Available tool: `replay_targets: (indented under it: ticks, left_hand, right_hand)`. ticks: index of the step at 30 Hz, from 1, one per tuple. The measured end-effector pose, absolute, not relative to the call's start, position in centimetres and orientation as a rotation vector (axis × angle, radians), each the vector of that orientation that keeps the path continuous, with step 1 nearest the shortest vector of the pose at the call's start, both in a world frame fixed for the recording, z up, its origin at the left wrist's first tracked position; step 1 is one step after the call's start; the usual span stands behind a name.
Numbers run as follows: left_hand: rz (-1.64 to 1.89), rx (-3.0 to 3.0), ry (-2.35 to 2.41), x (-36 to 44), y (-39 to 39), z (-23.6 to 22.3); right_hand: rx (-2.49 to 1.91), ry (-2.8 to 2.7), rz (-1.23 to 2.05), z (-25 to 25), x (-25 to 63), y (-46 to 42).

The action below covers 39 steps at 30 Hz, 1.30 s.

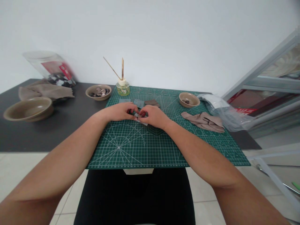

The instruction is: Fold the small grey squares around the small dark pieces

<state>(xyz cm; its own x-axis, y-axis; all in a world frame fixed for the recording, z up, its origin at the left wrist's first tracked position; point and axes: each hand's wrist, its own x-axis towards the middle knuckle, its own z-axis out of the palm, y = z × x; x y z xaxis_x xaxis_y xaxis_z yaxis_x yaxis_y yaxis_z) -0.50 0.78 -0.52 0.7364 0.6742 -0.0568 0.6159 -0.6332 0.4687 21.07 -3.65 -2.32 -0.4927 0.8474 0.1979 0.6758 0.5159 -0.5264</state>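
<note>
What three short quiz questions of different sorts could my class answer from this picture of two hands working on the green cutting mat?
1. True or false: the left hand and the right hand meet over one small grey piece on the green cutting mat.
2. Which stands at the mat's far edge, just beyond the hands? A) reed diffuser bottle B) kettle C) stapler
3. Fill in: the folded beige cloth on the mat lies to the person's ____ of the hands.

Key: 1 true; 2 A; 3 right.
</note>
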Motion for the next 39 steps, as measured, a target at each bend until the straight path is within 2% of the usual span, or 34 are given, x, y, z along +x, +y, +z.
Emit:
replay_targets:
  ticks: [8, 18, 25, 35, 39]
  left_hand:
    - [0.184, 2.415, 0.985, -0.9, 1.0, -0.8]
    - [0.071, 2.363, 1.058, -0.5, 0.8, -0.2]
    - [0.068, 2.349, 1.035, -0.7, 1.0, -0.2]
    - [0.08, 2.338, 1.055, -0.5, 0.9, 0.0]
    - [0.075, 2.321, 1.054, -0.5, 1.0, -0.1]
  right_hand:
    - [-1.336, -2.328, 0.629, -1.3, 21.4, -4.1]
    - [-1.328, -2.344, 0.496, -1.8, 20.9, -4.0]
    - [-1.345, -2.37, 0.592, -1.1, 21.1, -4.3]
    - [-1.358, -2.352, 0.481, -1.9, 20.8, -3.8]
    - [-1.3, -2.383, 0.529, -1.8, 20.9, -3.9]
